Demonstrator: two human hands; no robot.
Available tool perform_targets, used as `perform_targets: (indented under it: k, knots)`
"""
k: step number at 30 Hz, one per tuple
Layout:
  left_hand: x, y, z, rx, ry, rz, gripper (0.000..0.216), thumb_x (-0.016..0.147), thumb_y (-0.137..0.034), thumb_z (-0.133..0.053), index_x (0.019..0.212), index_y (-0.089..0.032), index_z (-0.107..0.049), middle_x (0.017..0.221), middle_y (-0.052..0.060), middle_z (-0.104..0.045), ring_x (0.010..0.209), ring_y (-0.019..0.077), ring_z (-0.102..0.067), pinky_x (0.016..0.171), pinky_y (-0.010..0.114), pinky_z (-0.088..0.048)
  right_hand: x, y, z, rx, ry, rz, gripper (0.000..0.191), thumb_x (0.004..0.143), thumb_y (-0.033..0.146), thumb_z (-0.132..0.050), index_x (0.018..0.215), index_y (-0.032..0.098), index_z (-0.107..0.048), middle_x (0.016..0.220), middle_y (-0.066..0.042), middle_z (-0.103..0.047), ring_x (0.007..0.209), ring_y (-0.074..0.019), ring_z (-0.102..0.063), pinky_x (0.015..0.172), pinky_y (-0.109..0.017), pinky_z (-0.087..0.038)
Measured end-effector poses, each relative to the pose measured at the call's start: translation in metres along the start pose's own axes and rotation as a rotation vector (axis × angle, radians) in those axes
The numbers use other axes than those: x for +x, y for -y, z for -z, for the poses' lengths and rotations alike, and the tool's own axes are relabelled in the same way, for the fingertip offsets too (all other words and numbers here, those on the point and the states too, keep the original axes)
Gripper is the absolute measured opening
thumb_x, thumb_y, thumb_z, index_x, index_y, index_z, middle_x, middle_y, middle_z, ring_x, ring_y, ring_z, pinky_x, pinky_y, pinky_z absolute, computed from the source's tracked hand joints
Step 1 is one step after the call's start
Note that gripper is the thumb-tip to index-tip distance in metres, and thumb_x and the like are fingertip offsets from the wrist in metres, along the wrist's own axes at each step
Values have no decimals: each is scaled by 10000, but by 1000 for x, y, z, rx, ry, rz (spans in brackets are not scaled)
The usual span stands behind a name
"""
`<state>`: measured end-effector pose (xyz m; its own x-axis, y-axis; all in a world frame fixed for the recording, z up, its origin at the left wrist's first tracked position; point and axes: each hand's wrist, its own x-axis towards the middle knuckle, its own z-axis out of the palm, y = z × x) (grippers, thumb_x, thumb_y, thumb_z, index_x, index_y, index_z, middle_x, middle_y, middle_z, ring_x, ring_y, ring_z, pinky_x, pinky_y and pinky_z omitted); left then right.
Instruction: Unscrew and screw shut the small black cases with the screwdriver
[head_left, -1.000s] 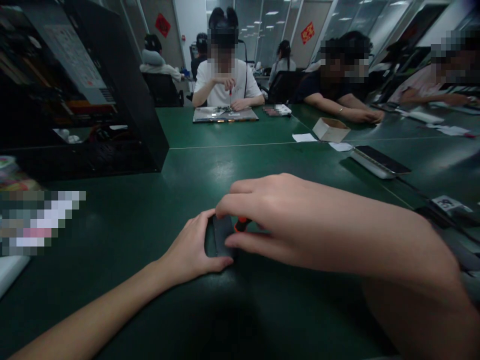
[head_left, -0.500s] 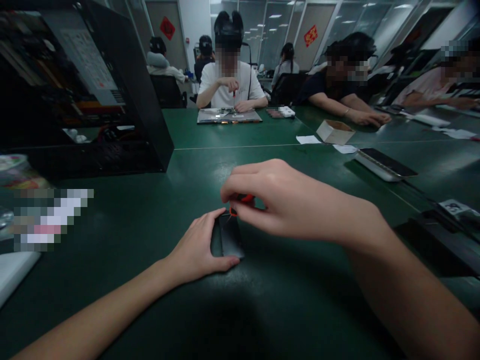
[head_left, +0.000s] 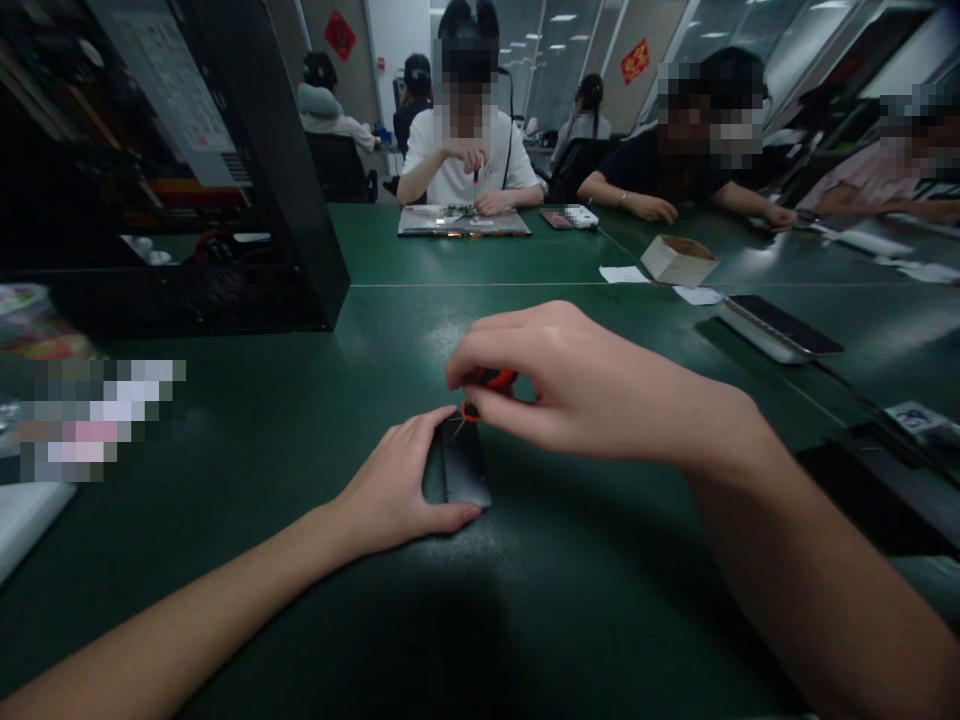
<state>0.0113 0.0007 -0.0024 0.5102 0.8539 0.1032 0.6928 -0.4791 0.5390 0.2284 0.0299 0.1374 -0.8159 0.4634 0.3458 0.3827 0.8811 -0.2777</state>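
A small dark phone (head_left: 465, 465) lies flat on the green table (head_left: 300, 440) in front of me. My left hand (head_left: 394, 490) grips it from the left, thumb along the near end and forefinger at the far end. My right hand (head_left: 585, 385) hovers just above the phone's far end, fingers pinched on a red-handled screwdriver (head_left: 486, 385) whose tip points down at the phone's top edge.
A black cabinet (head_left: 247, 160) stands at the left. A cardboard box (head_left: 679, 260), paper slips and a white device with a dark screen (head_left: 776, 328) lie to the right. Other people work at the far side, one over a tray (head_left: 463, 222).
My right hand has lifted off the phone and now holds the screwdriver more upright at the phone's far end. My left hand has kept its hold.
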Motion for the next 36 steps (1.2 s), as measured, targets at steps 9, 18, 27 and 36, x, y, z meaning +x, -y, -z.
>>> perform_targets:
  k: [9, 18, 27, 36]
  knots:
    - [0, 2, -1, -44, -42, -57, 921, 716, -577, -783, 1456, -169, -417, 1432, 182, -551, 1284, 423, -538, 1086, 603, -430, 6, 6, -8, 24, -21, 16, 216, 944, 96, -501, 1080, 122, -668, 1010, -80, -691, 879, -167, -605, 769, -287, -416]
    - [0, 1, 1, -44, -35, -76, 874, 721, -564, -785, 1430, -192, -435, 1418, 179, -560, 1277, 425, -543, 1073, 603, -432, 6, 16, -4, 5, 65, -82, 166, 951, 149, -534, 1025, 127, -680, 961, -74, -696, 850, -173, -604, 764, -291, -411]
    - [0, -3, 3, -44, -16, -59, 843, 717, -520, -806, 1395, -159, -459, 1392, 183, -575, 1259, 415, -554, 1075, 593, -442, 6, 21, -3, -6, 120, -88, 169, 979, 172, -525, 1023, 129, -682, 994, -83, -674, 880, -181, -597, 770, -296, -418]
    - [0, -3, 3, -52, -35, -43, 842, 698, -522, -811, 1396, -196, -471, 1384, 158, -589, 1246, 427, -568, 1055, 598, -461, 6, 22, -1, 1, 134, -79, 164, 970, 157, -539, 1041, 142, -686, 1046, -86, -654, 899, -178, -598, 753, -294, -441]
